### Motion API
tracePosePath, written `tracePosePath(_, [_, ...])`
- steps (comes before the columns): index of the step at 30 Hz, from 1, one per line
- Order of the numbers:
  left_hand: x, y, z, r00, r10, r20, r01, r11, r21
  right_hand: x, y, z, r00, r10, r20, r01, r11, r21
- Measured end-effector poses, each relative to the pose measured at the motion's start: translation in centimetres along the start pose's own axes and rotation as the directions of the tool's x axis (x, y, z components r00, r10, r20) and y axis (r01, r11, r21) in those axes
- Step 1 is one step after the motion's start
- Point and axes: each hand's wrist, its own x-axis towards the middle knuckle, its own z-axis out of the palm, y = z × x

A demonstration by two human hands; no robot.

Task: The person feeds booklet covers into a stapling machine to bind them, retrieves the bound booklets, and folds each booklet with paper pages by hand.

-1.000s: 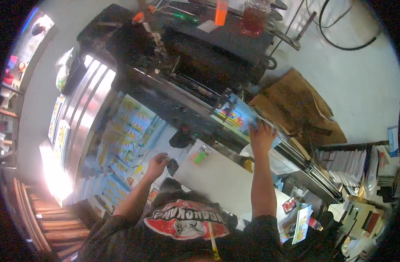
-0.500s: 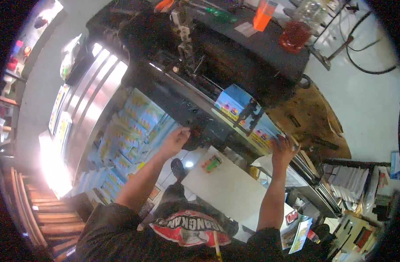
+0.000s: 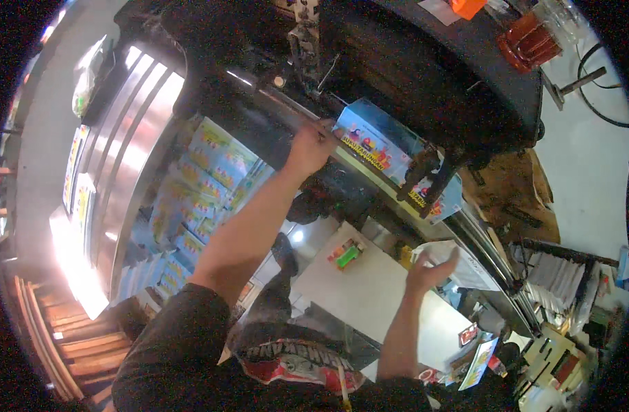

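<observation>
Nearest is the person's black shirt with a red-and-white chest print (image 3: 297,364). Just beyond lies a flat white desk (image 3: 376,302) bearing a small bright-green object (image 3: 346,256). Over its far right side is the right hand (image 3: 429,273), thumb and fingers spread apart and empty, beside a creased white paper sheet (image 3: 473,268). To the left, light-blue printed pieces with multicoloured pictures (image 3: 215,165) lie in rows. Farther out, the left hand (image 3: 311,147) has its fingers bent close together at the left end of a long light-blue printed stack (image 3: 376,141); whether they grip it cannot be told. The stack lies along a dark metal machine (image 3: 410,75), a black metal clamp (image 3: 424,180) crossing its right part. Farthest, at upper right, stands a clear mug of reddish-brown liquid (image 3: 532,42).
</observation>
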Motion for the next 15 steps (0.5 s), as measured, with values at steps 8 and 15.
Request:
tracePosePath(8, [0.1,2.0,-0.4,0.992,-0.022,0.122,0.011,0.996,0.086,-12.7,2.6,1.3,0.937,0.284,0.201,-0.146,0.845,-0.514])
tracePosePath(15, [1.3,1.2,-3.0,0.992,0.128,0.006,-0.128,0.984,0.127,-13.0,2.2,1.7,0.934,0.340,0.113,-0.234,0.817,-0.527])
